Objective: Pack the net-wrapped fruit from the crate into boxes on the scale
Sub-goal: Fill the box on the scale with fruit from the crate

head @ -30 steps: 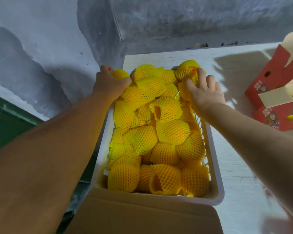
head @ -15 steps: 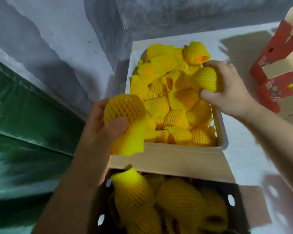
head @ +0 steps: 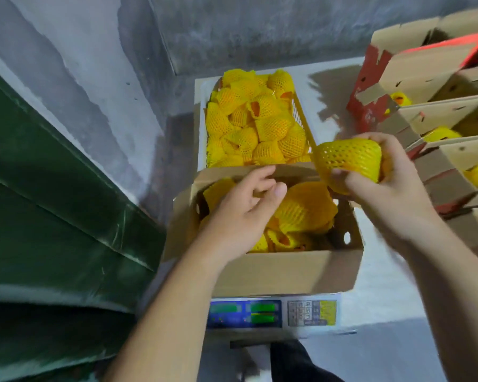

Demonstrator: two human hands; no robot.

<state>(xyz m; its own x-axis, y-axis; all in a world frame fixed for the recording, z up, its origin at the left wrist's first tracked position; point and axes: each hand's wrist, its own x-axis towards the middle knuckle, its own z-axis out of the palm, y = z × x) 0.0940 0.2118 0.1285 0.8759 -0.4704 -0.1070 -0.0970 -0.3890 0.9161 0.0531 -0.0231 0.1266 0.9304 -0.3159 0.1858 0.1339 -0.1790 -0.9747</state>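
Note:
A white crate (head: pixel 200 125) at the back holds several fruits in yellow foam nets (head: pixel 260 125). In front of it an open cardboard box (head: pixel 287 268) sits on a digital scale (head: pixel 271 312) and holds several netted fruits (head: pixel 304 210). My right hand (head: pixel 389 183) grips one netted fruit (head: pixel 348 158) above the box's far right corner. My left hand (head: pixel 243 213) hovers over the left half of the box with fingers loosely curled and nothing in them.
Red and brown cartons (head: pixel 425 86) with netted fruit inside stand in a row at the right on the white table (head: pixel 384 299). A grey wall (head: pixel 94 64) and green sheeting (head: pixel 53 202) bound the left side.
My left hand has let its fruit go into the box and now holds nothing. My right hand has carried its fruit from over the crate toward the box. The view has tilted down onto the scale.

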